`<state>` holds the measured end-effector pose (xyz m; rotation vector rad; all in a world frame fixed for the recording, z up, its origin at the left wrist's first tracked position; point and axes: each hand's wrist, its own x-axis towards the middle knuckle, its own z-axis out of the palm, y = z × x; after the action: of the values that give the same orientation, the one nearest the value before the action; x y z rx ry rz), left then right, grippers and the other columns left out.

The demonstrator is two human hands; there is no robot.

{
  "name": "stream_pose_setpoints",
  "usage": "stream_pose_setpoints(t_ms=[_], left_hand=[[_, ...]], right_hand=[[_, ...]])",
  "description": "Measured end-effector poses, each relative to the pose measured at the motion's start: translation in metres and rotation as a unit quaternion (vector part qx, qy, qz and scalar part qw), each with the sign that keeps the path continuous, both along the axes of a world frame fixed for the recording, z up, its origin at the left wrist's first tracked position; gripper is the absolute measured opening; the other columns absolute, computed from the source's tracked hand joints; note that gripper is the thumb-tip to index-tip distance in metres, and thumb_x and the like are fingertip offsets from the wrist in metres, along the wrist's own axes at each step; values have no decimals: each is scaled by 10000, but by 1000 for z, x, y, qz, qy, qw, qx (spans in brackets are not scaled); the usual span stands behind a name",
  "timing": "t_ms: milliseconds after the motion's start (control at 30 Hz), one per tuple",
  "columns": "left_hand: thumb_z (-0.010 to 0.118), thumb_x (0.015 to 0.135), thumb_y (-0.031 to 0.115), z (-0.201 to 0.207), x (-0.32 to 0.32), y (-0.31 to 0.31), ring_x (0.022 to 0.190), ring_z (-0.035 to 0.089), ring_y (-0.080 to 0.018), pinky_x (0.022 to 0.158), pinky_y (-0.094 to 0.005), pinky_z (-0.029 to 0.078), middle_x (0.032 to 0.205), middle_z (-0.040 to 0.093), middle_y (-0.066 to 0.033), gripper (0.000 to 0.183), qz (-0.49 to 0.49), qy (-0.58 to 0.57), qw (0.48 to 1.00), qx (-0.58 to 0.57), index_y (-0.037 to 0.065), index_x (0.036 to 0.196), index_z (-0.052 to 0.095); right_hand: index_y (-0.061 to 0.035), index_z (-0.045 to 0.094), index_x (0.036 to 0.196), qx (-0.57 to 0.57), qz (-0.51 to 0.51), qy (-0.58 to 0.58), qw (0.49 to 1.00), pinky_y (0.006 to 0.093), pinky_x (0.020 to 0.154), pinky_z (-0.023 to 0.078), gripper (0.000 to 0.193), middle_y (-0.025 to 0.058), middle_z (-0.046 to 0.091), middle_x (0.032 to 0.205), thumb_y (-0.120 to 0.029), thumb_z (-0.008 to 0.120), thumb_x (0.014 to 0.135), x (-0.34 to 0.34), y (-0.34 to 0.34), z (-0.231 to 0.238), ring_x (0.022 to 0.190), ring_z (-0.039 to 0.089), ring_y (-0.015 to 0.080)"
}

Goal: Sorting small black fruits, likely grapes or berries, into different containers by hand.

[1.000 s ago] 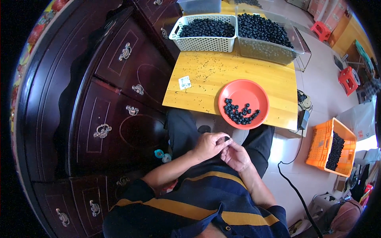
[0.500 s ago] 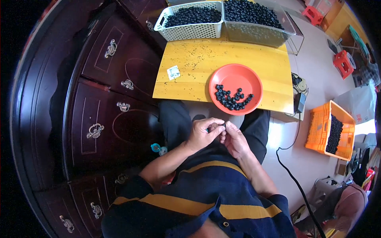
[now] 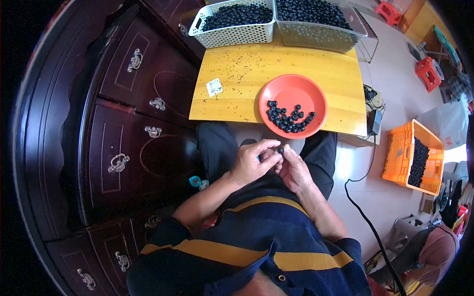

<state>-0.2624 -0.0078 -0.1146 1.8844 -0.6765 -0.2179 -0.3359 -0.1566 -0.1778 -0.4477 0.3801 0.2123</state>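
Note:
Over my lap, just in front of the table edge, both hands are close together. My right hand [image 3: 297, 171] pinches a small black round piece [image 3: 281, 150] between thumb and fingers. Beside it my left hand [image 3: 251, 164] is curled, its thumb and index finger near the piece. A speck of teal shows in the left hand's grip, too hidden to name. Beyond the hands a red round plate [image 3: 296, 89] rests at the table's near edge, overhanging it slightly. Several black ring-like pieces [image 3: 289, 121] lie in its near half.
On the yellow table [image 3: 237, 106] are dark crumbs and a white printed square [image 3: 214, 87]. A white basket [image 3: 232, 37] and a clear bin [image 3: 316, 38], both filled with black pieces, stand at the back. Dark cabinets [image 3: 128, 148] line the left; an orange crate [image 3: 399, 153] sits right.
My left index finger has lifted a little away from the right hand's fingertips, leaving the black piece more exposed. The pieces in the plate look unchanged; the view has shifted slightly.

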Motion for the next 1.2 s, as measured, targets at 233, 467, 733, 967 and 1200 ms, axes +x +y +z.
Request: stream_pose_setpoints(t_ms=[233,467,733,967,1200], left_hand=[[780,825,23,-5,2,-2,555,617,-111,500,-282,470,783,695,-72,264,-26,-94,995,-13,38,1075,695],[733,814,58,-3,2,-5,617,677,-257,543,-371,520,736,663,-85,214,-20,-195,980,36,87,1022,689],[767,801,58,-7,3,-6,638,688,-236,549,-346,521,793,694,-102,266,-23,-149,988,39,61,1052,678],[768,822,24,-3,4,-5,601,675,-172,532,-296,512,813,704,-103,258,-42,-141,989,21,39,1064,679],[755,795,50,-6,3,-4,634,690,-218,556,-349,523,790,685,-100,168,-44,-165,985,18,77,921,647]], right_hand=[[-125,623,977,-10,0,5,1000,234,630,491,240,-25,650,805,-328,526,1062,2,2,14,676,581,74],[-121,635,939,-34,2,-8,999,229,624,483,278,-13,669,804,-343,520,1062,2,3,11,672,579,73],[-112,650,982,-28,-8,-5,1000,226,633,490,261,-9,689,834,-335,536,1055,0,2,14,675,585,68],[-113,648,1000,-14,7,-12,1000,225,647,496,251,-7,700,861,-339,549,1048,1,-1,16,690,594,66],[-106,641,979,44,-27,-21,998,233,641,488,225,-34,633,788,-317,581,1033,-1,0,6,676,564,71]])
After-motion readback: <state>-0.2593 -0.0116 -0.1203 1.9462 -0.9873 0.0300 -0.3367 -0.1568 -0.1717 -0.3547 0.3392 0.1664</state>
